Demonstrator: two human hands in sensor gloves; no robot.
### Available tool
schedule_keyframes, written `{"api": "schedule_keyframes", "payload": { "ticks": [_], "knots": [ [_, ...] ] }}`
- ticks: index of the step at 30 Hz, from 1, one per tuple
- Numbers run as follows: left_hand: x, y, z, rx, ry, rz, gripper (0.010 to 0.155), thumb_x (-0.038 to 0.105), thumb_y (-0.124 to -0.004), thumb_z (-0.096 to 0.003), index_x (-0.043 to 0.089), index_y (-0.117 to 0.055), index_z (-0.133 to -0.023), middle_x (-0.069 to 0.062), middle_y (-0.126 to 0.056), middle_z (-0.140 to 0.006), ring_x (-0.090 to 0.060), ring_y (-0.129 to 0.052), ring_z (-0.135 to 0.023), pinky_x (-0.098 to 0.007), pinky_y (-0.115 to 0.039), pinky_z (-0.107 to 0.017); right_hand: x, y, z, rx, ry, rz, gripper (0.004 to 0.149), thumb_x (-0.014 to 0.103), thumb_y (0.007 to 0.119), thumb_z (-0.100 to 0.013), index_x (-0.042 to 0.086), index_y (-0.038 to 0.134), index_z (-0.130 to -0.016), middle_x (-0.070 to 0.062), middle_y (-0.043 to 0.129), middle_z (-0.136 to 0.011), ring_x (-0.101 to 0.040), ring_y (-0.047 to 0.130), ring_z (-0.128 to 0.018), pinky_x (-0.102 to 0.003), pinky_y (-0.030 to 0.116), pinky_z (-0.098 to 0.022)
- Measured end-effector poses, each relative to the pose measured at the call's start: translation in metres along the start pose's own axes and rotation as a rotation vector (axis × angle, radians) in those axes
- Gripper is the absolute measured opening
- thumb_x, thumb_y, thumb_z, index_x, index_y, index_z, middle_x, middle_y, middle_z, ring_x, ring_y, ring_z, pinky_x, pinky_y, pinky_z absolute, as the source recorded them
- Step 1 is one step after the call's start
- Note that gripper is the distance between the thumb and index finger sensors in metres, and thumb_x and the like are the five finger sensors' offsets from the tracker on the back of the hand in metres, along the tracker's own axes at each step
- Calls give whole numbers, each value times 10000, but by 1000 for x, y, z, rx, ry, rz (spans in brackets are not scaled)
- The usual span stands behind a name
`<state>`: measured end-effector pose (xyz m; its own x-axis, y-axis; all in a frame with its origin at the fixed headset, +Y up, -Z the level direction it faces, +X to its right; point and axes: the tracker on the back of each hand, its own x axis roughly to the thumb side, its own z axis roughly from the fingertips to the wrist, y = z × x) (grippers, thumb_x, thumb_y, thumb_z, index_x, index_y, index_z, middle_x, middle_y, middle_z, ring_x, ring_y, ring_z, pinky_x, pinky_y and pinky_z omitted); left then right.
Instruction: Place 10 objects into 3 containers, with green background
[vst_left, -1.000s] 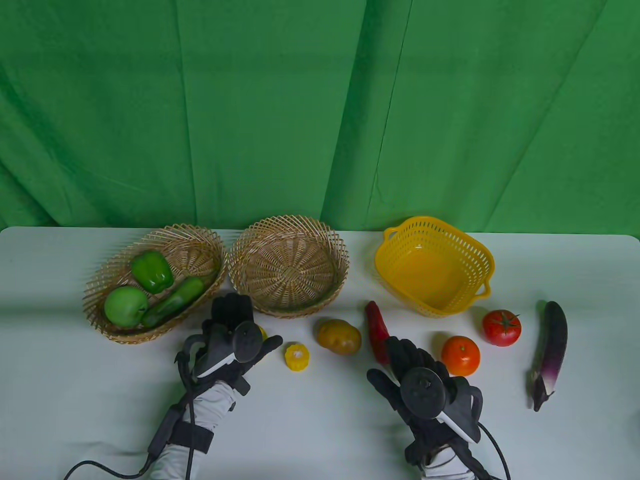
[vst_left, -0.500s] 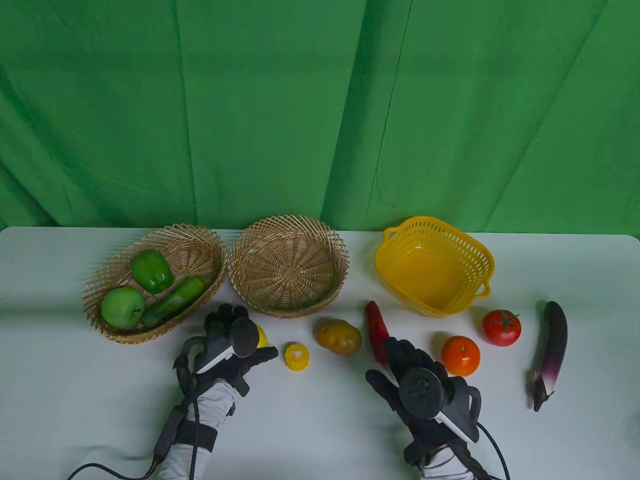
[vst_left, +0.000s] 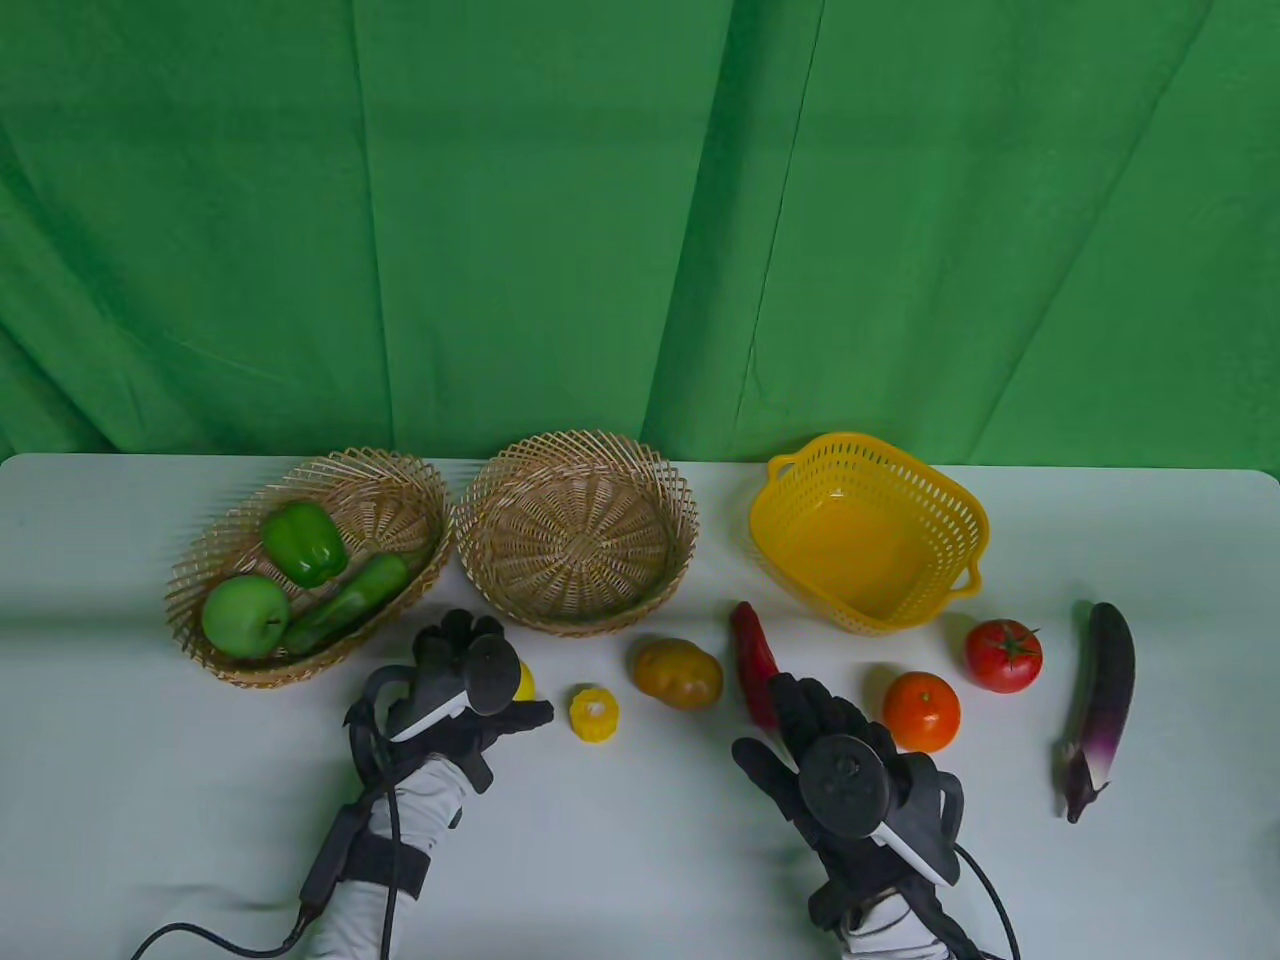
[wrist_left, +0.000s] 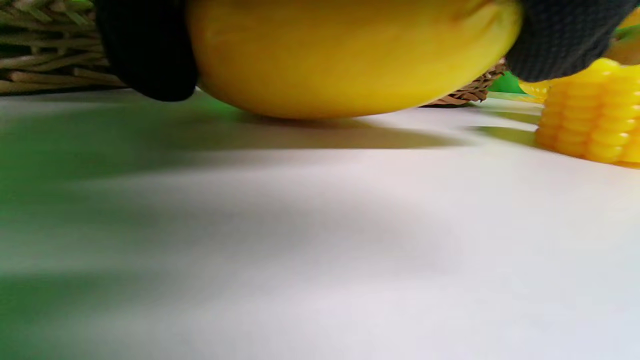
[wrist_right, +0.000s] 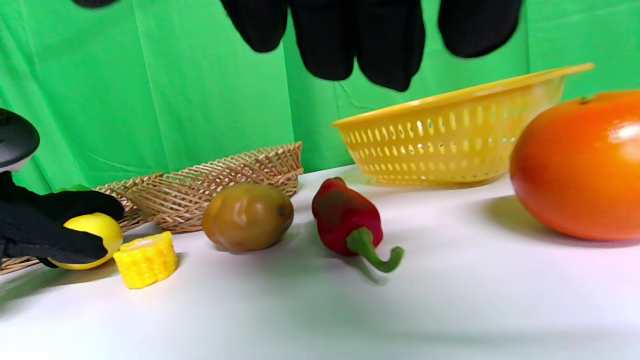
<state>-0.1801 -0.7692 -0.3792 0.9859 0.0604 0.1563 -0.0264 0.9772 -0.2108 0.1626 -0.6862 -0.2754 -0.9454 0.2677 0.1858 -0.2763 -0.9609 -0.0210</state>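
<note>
We have lemon (wrist_left: 345, 55) on table beside round basket (vst_left: 577, 532), left hand (vst_left: 465, 690) gripping across its middle. Smooth, rounded, likely light, slippery: keep wrap grip. Right hand (vst_left: 840, 765) loosely spread, holding nothing.

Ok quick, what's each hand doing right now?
Left hand: grips the lemon, low at the table.
Right hand: holds nothing, fingers spread open above the table near the red pepper.
</note>
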Motion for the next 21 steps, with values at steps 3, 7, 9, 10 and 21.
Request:
{"api": "schedule_keyframes", "payload": {
  "ticks": [3, 7, 9, 10, 21],
  "knots": [
    [3, 3, 5, 1, -12, -42, 1127, 812, -706, -426, 72, -315, -1181, -365, -306, -1172, -703, -521, -997, -619, -766, -621, 1, -1, 1, -6, -3, -1, 778, 672, 513, -556, 193, 457, -1167, -207, 584, -1181, -524, 635, -1009, -728, 514, -714],
    [5, 14, 14, 35, -33, -77, 1128, 813, -704, -425, 73, -312, -1182, -367, -304, -1173, -704, -520, -999, -620, -764, -625, 1, -1, 1, -7, -7, -4, 779, 672, 513, -556, 192, 456, -1168, -211, 583, -1181, -524, 635, -1009, -727, 514, -715],
    [6, 22, 16, 53, -37, -88, 1128, 812, -704, -426, 72, -310, -1182, -367, -304, -1173, -705, -517, -1001, -619, -764, -625, 1, -1, 1, -8, -8, -5, 780, 672, 514, -555, 192, 456, -1167, -209, 583, -1181, -524, 638, -1007, -727, 514, -715],
    [7, 25, 17, 60, -37, -92, 1130, 813, -703, -426, 71, -311, -1183, -368, -305, -1173, -706, -518, -1001, -619, -764, -626, 1, -1, 1, -7, -8, -5, 778, 671, 514, -556, 192, 457, -1167, -210, 583, -1181, -525, 639, -1007, -727, 514, -715],
    [14, 65, 7, 154, -28, -59, 1129, 818, -700, -420, 79, -321, -1185, -368, -318, -1175, -702, -533, -1003, -614, -773, -626, 1, 0, 1, -4, -7, 1, 780, 672, 514, -556, 191, 457, -1167, -210, 585, -1180, -525, 639, -1007, -728, 514, -714]
  ]
}}
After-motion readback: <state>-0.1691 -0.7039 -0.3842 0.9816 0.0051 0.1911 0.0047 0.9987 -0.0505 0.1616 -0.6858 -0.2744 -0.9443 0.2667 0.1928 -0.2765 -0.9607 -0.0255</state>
